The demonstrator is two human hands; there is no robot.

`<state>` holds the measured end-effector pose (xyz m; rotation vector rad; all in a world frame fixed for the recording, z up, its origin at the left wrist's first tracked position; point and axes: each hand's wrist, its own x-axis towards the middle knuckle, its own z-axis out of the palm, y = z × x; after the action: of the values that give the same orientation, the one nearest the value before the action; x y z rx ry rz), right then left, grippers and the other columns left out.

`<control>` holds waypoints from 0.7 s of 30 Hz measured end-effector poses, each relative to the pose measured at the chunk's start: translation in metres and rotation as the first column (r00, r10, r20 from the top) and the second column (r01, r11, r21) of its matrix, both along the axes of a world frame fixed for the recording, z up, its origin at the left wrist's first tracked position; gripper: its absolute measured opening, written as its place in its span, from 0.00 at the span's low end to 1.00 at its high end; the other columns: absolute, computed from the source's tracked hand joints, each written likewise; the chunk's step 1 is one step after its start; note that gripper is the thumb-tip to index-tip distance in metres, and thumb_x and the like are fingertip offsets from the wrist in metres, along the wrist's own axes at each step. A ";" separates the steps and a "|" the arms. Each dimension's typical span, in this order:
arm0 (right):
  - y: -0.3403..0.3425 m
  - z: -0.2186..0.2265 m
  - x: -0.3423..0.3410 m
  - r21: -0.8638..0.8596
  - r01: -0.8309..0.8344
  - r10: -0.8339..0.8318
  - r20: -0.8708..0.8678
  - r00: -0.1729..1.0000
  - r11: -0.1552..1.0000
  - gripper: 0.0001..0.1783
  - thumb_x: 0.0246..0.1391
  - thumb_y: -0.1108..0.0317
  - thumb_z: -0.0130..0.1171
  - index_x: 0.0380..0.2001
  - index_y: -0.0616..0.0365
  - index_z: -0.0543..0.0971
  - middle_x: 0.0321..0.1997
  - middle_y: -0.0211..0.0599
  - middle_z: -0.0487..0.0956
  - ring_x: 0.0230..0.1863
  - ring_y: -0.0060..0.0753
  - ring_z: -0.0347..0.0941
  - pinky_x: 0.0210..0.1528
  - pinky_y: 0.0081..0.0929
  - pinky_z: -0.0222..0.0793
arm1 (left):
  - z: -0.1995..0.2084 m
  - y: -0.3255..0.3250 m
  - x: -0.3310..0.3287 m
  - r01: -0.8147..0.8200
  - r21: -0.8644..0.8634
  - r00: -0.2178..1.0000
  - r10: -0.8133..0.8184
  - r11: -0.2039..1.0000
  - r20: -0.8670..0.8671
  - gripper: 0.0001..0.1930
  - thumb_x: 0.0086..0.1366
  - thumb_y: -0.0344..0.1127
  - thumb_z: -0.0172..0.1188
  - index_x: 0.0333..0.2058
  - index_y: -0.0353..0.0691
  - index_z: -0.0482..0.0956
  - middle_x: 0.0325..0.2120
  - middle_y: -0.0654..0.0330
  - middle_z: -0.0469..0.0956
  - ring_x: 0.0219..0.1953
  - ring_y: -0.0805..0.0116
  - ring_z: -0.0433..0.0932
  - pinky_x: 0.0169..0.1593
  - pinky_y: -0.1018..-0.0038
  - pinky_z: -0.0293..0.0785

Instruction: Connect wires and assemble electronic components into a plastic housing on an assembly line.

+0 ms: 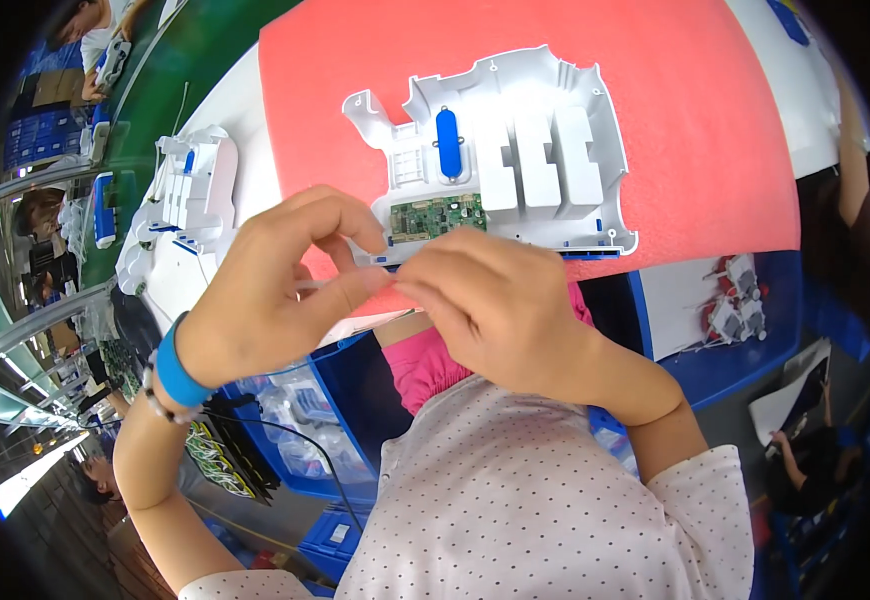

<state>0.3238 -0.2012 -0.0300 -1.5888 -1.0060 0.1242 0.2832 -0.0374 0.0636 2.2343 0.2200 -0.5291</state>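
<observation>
A white plastic housing [603, 100] lies open side up in front of me. Fixed inside it are a blue elongated part [448, 145], several white box-shaped compartments [539, 170] and a green circuit board [435, 215] along the near edge. At that near edge, just below the board, the fingertips of my two hands meet. My left hand [270, 285] has thumb and index finger bent toward the housing's corner, with a small pale piece partly showing by the palm. My right hand [500, 305] pinches beside the left thumb. Whatever lies between the fingertips is too small and hidden to name.
A red-pink mat [700, 150] lies under the housing on the white table. Another white housing [200, 190] stands to the left. Below the table edge are a blue bin with white-and-red parts [735, 305] and bagged parts [305, 440]. Other people work at the left and right.
</observation>
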 end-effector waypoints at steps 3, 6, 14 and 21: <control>0.003 0.004 0.003 0.003 0.066 -0.066 0.049 0.997 0.998 0.04 0.35 0.77 0.52 0.20 0.60 0.71 0.21 0.36 0.68 0.24 0.36 0.68 0.25 0.28 0.65 | 0.000 -0.001 -0.003 0.183 0.152 0.963 -0.208 0.971 0.173 0.07 0.48 0.24 0.59 0.27 0.33 0.72 0.23 0.57 0.72 0.26 0.66 0.74 0.27 0.76 0.70; 0.004 0.003 0.007 -0.018 0.063 -0.061 0.109 0.992 0.998 0.05 0.33 0.78 0.51 0.20 0.60 0.71 0.20 0.36 0.68 0.26 0.37 0.67 0.28 0.30 0.65 | -0.010 0.002 -0.002 0.227 0.219 0.921 -0.282 0.949 0.270 0.06 0.46 0.24 0.59 0.25 0.34 0.72 0.23 0.55 0.72 0.25 0.59 0.72 0.27 0.73 0.70; -0.001 0.006 0.013 0.006 0.059 -0.059 0.074 0.996 0.998 0.10 0.32 0.80 0.56 0.25 0.62 0.75 0.24 0.37 0.73 0.26 0.37 0.69 0.27 0.28 0.66 | -0.008 0.002 0.010 0.286 0.186 0.918 -0.325 0.940 0.229 0.04 0.47 0.23 0.56 0.25 0.35 0.72 0.22 0.58 0.72 0.23 0.64 0.71 0.28 0.76 0.68; -0.018 0.008 0.044 -0.042 0.341 -0.296 0.407 0.864 0.939 0.14 0.33 0.77 0.61 0.30 0.58 0.77 0.37 0.36 0.76 0.41 0.41 0.69 0.40 0.30 0.66 | -0.023 0.032 0.035 -0.180 -0.128 0.853 0.090 0.975 -0.514 0.06 0.57 0.32 0.53 0.25 0.35 0.73 0.19 0.67 0.71 0.24 0.81 0.69 0.26 0.84 0.63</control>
<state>0.3675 -0.2189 -0.0221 -1.9102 -1.0353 -0.3922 0.3183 -0.0057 0.0408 1.8567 0.5770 -1.0146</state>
